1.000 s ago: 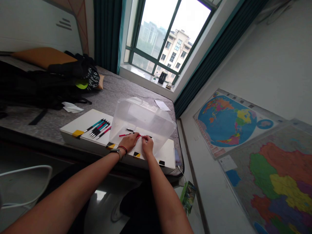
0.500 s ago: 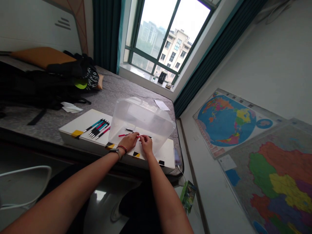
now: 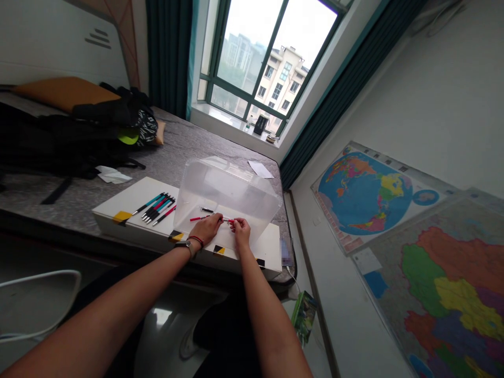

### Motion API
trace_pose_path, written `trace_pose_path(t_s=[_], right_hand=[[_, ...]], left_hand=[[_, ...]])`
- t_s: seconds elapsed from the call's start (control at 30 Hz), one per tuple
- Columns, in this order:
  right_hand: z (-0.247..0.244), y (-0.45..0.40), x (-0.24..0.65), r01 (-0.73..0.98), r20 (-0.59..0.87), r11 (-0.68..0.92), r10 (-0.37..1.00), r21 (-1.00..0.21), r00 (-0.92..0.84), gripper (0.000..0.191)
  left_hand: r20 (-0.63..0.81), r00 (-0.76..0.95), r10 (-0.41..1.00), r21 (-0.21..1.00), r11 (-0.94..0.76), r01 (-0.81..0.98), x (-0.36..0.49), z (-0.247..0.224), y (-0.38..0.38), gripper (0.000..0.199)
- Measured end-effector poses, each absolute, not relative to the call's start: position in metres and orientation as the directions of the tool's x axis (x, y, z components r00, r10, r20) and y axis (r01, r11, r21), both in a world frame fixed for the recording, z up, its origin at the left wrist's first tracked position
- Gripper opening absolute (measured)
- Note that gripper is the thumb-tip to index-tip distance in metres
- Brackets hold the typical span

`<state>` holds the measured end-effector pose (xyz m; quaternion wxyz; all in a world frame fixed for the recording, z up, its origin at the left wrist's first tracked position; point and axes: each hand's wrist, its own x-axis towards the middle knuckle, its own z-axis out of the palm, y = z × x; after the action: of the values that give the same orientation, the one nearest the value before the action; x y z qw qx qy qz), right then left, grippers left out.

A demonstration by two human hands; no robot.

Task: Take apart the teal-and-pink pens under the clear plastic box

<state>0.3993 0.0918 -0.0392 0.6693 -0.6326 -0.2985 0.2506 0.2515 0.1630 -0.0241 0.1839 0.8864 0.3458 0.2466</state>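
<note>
Red pen part (image 3: 228, 220) was pinched between left hand (image 3: 209, 229) and right hand (image 3: 241, 231); no lettering on it was legible.

The left hand (image 3: 208, 229) and the right hand (image 3: 240, 231) hold a small red-and-silver pen piece (image 3: 227, 220) between their fingertips, in front of the open side of a clear plastic bin (image 3: 232, 184) tipped on its side. The bin rests on a white box (image 3: 137, 194) with yellow and black tape patches along its front edge, and the box lies on a gray mattress (image 3: 200, 139). A red pen part (image 3: 199, 218) and a black-and-silver part (image 3: 206, 209) lie beside the left hand. Left of the bin, a row of pens (image 3: 155, 209) lies slanted on the box.
</note>
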Motion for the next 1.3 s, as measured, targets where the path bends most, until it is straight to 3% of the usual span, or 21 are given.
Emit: trace_pose_path(t_s=[0.23, 0.57, 0.8, 1.03, 1.3], right_hand=[[-0.039, 0.094, 0.395, 0.212, 0.154, 0.042, 0.824, -0.976, 0.545, 0.019], [-0.040, 0.094, 0.393, 0.482, 0.234, -0.036, 0.841, -0.875, 0.488, 0.016], [-0.045, 0.096, 0.396, 0.401, 0.236, -0.003, 0.804, -0.916, 0.545, 0.024], [-0.049, 0.094, 0.402, 0.033, 0.121, 0.132, 0.747, -0.991, 0.654, 0.028], [-0.048, 0.094, 0.399, 0.102, 0.141, 0.098, 0.750, -0.990, 0.646, 0.023]], left_hand=[[0.419, 0.582, 0.697, 0.494, -0.712, 0.498, 0.252, -0.030, 0.164, 0.043], [0.380, 0.615, 0.691, 0.479, -0.716, 0.508, 0.251, -0.024, 0.161, 0.045], [0.355, 0.578, 0.735, 0.492, -0.672, 0.553, 0.252, -0.020, 0.160, 0.032], [0.258, 0.589, 0.766, 0.460, -0.633, 0.623, 0.252, -0.020, 0.163, 0.028], [0.212, 0.613, 0.761, 0.416, -0.638, 0.648, 0.251, -0.013, 0.160, 0.030]])
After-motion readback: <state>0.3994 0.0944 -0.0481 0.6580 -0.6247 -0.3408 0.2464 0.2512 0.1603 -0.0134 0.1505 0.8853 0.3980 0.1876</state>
